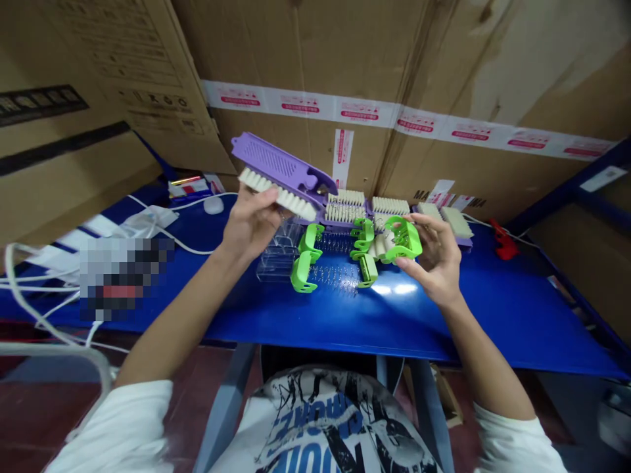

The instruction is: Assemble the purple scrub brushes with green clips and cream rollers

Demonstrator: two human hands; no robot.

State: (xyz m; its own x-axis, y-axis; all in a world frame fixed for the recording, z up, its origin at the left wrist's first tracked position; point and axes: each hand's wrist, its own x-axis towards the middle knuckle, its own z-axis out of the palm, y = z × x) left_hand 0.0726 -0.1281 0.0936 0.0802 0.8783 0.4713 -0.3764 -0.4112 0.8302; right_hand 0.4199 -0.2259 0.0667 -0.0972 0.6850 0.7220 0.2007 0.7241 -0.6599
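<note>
A purple scrubbing brush (283, 167) with white bristles is gripped by my left hand (254, 223), tilted down to the right with its bristles facing the hand. My right hand (436, 253) pinches a light-green plastic bracket (404, 238) just above the table. Pale rounded parts (380, 247) show beside this bracket; whether they are joined to it I cannot tell. Between my hands, several more green brackets (304, 272) lie around loose metal springs (338, 276). Behind them, several purple brushes (345, 207) rest with bristles up.
A clear plastic tray (276, 259) sits left of the springs on the blue table (305, 322). White cables (190, 249), a white mouse (213, 205) and a blurred-out area are at left. A red tool (503, 240) lies at right. Large cardboard (305, 59) stands behind.
</note>
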